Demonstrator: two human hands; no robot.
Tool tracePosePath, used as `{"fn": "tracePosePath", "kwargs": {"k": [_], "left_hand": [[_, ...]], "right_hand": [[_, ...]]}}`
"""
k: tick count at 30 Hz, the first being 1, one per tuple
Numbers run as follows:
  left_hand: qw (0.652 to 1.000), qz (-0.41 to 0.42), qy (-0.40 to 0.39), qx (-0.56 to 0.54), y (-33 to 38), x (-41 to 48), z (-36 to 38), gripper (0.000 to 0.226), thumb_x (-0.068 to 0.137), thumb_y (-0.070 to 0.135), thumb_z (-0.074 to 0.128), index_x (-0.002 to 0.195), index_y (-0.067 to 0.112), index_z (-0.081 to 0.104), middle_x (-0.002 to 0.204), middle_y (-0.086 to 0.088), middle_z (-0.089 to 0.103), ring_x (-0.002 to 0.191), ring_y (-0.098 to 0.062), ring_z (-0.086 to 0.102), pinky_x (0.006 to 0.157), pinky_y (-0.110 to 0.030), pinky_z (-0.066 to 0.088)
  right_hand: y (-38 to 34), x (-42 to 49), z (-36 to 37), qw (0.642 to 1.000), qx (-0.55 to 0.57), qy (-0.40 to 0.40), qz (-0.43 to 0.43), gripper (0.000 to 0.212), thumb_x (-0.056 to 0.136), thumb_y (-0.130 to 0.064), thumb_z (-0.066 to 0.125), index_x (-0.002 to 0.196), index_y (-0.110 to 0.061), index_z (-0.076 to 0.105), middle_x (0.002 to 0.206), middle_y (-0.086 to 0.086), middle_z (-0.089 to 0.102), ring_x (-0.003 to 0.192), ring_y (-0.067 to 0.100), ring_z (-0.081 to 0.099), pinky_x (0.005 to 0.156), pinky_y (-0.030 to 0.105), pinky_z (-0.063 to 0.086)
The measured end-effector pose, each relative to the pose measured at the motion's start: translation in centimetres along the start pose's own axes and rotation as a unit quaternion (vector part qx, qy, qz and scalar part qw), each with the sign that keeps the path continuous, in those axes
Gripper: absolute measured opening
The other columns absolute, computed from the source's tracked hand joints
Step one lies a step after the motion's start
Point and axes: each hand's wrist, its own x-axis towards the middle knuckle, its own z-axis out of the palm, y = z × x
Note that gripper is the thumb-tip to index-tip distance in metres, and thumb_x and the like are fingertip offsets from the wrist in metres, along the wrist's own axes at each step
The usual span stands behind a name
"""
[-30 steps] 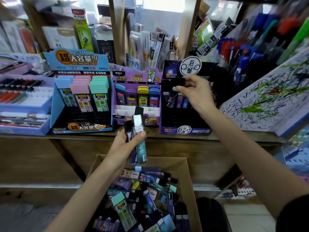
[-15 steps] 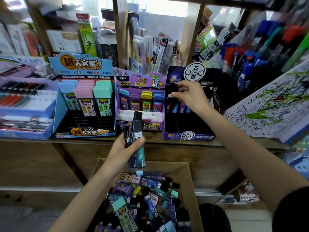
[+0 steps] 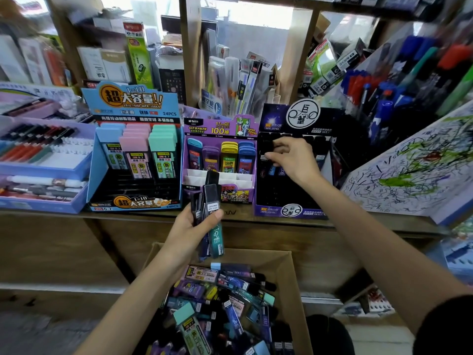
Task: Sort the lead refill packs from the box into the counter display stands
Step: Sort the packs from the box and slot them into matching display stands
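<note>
My left hand grips several slim refill packs at mid-frame, above the box; fanned loosely, one could slip out. My right hand curls into the dark stand, right of centre. I cannot tell if it pinches a pack, and it might knock neighbouring ones.
</note>
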Motion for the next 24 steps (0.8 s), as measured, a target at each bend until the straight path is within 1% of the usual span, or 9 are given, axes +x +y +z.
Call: {"fn": "tracePosePath", "kwargs": {"k": [3, 5, 9, 11, 13, 15, 17, 20, 24], "left_hand": [[1.000, -0.001, -0.003, -0.002, 0.0, 0.0, 0.3, 0.051, 0.064, 0.042, 0.072, 0.110, 0.024, 0.059, 0.089, 0.010, 0.072, 0.086, -0.006, 0.068, 0.062, -0.015, 0.052], [1.000, 0.001, -0.003, -0.002, 0.2, -0.1, 0.6, 0.055, 0.060, 0.045, 0.073, 0.108, 0.024, 0.059, 0.087, 0.011, 0.072, 0.085, -0.007, 0.068, 0.062, -0.017, 0.052], [1.000, 0.010, 0.000, -0.015, 0.5, 0.0, 1.4, 0.056, 0.056, 0.051, 0.073, 0.104, 0.025, 0.060, 0.087, 0.010, 0.073, 0.085, -0.007, 0.069, 0.063, -0.019, 0.053], [0.999, 0.018, 0.005, -0.028, 0.7, 0.1, 1.6, 0.055, 0.056, 0.051, 0.072, 0.102, 0.024, 0.061, 0.086, 0.007, 0.073, 0.083, -0.008, 0.069, 0.062, -0.019, 0.053], [0.999, 0.025, 0.012, -0.037, 0.9, 0.1, 2.0, 0.054, 0.056, 0.050, 0.072, 0.101, 0.022, 0.061, 0.082, 0.006, 0.073, 0.079, -0.007, 0.069, 0.061, -0.018, 0.052], [0.998, 0.032, 0.014, -0.044, 1.0, 0.2, 2.4, 0.053, 0.057, 0.049, 0.072, 0.100, 0.021, 0.062, 0.084, 0.005, 0.073, 0.080, -0.009, 0.069, 0.063, -0.021, 0.055], [0.998, 0.037, 0.015, -0.058, 1.2, 0.3, 2.8, 0.052, 0.058, 0.048, 0.073, 0.099, 0.018, 0.063, 0.085, 0.002, 0.073, 0.083, -0.014, 0.070, 0.067, -0.026, 0.057], [0.996, 0.048, 0.021, -0.065, 1.3, 0.3, 3.2, 0.046, 0.059, 0.043, 0.073, 0.096, 0.016, 0.063, 0.080, 0.004, 0.072, 0.079, -0.014, 0.070, 0.061, -0.023, 0.055], [0.996, 0.065, 0.030, -0.052, 1.2, 0.2, 3.4, 0.035, 0.069, 0.039, 0.066, 0.096, 0.017, 0.062, 0.081, 0.003, 0.072, 0.078, -0.014, 0.069, 0.064, -0.026, 0.057]], "right_hand": [[0.0, 0.3, 0.0, 0.996, -0.095, 0.000, 0.001, 0.016, 0.080, -0.015, 0.073, 0.089, -0.003, 0.069, 0.075, 0.009, 0.068, 0.067, 0.017, 0.066, 0.064, 0.027, 0.055], [-0.5, 0.0, -0.3, 0.986, -0.165, -0.029, 0.019, 0.022, 0.085, -0.025, 0.068, 0.080, -0.004, 0.069, 0.068, 0.008, 0.069, 0.060, 0.016, 0.066, 0.062, 0.030, 0.056], [-1.8, -3.0, -0.8, 0.966, -0.259, -0.011, -0.026, 0.028, 0.091, -0.038, 0.057, 0.084, -0.014, 0.069, 0.071, 0.003, 0.068, 0.068, 0.019, 0.065, 0.070, 0.037, 0.055], [-2.5, -5.7, -0.7, 0.976, -0.209, -0.027, -0.050, 0.030, 0.093, -0.039, 0.051, 0.085, -0.016, 0.068, 0.072, -0.002, 0.068, 0.067, 0.014, 0.065, 0.070, 0.036, 0.055], [-3.1, -9.0, -0.1, 0.988, -0.117, -0.080, -0.057, 0.029, 0.092, -0.044, 0.049, 0.081, -0.023, 0.067, 0.071, -0.008, 0.067, 0.066, 0.005, 0.064, 0.067, 0.027, 0.054], [-3.6, -11.8, 1.0, 0.988, -0.019, -0.149, -0.028, 0.023, 0.086, -0.052, 0.051, 0.080, -0.034, 0.064, 0.071, -0.012, 0.067, 0.068, 0.000, 0.063, 0.063, 0.018, 0.048], [-3.6, -13.6, 2.2, 0.980, 0.041, -0.195, 0.013, 0.019, 0.082, -0.053, 0.057, 0.084, -0.035, 0.063, 0.077, -0.013, 0.067, 0.075, 0.000, 0.063, 0.066, 0.020, 0.048], [-3.2, -14.5, 3.5, 0.976, 0.090, -0.190, 0.065, 0.015, 0.083, -0.035, 0.067, 0.093, -0.026, 0.060, 0.087, -0.007, 0.065, 0.081, 0.008, 0.062, 0.076, 0.032, 0.053], [-3.2, -14.7, 3.5, 0.960, 0.172, -0.191, 0.107, 0.014, 0.085, -0.016, 0.067, 0.097, -0.012, 0.061, 0.080, -0.001, 0.063, 0.064, 0.001, 0.059, 0.060, 0.019, 0.050]]}}
